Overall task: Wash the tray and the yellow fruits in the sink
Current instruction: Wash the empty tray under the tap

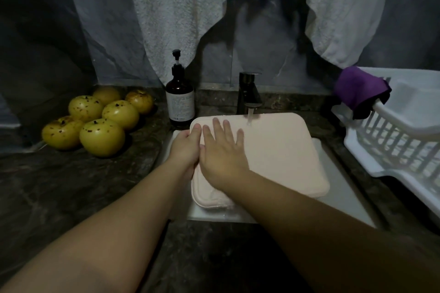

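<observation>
Six yellow fruits [95,119] wait unwashed on the dark counter at left; beside them an amber pump bottle [179,100] carries a label too small to read. At centre, the left hand [187,150] grips the pink tray's [273,150] edge over the sink [342,188] while the right hand [222,152] rubs it, fingers flat, under the running tap [248,93]. Tray washing appears underway; rinsing, then the fruits, likely follow.

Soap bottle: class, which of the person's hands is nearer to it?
Left. The left hand grips the tray's left edge, just below the soap bottle. The right hand lies flat on the tray, farther right.
</observation>
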